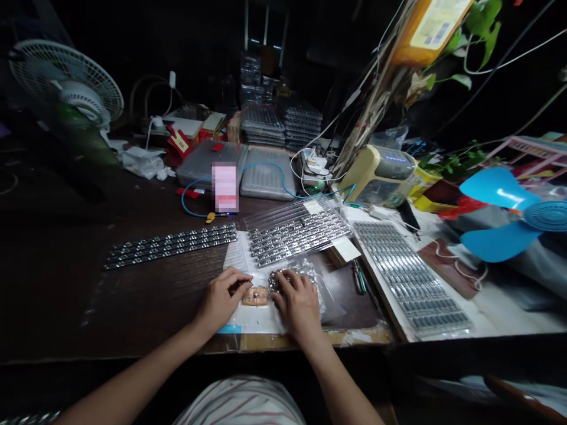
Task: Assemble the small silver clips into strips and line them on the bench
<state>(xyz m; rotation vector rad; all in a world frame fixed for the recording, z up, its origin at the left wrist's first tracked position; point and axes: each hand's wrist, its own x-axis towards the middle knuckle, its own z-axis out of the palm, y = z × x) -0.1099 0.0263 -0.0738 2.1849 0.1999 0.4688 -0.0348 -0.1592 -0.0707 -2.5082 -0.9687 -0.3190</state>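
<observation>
My left hand (224, 300) is closed in a pinch on a small dark part (241, 284), mostly hidden by the fingers. Just right of its fingertips lies a small orange-brown block (255, 296) with shiny bits on it, on a white sheet (257, 321). My right hand (300, 300) rests over a pile of small shiny metal parts (275, 280) on clear plastic, its bent fingers apart and touching the pile. Whether a part sits under those fingertips is hidden. Beyond the hands, a clear tray (299, 236) carries rows of similar metal parts.
More rows of metal parts (172, 243) lie on the dark table at left. A filled tray (411, 277), a screwdriver (358, 278) and a blue fan (522, 215) are at right. Stacked trays (263, 125) stand behind, with a blue cable (283, 177) in front.
</observation>
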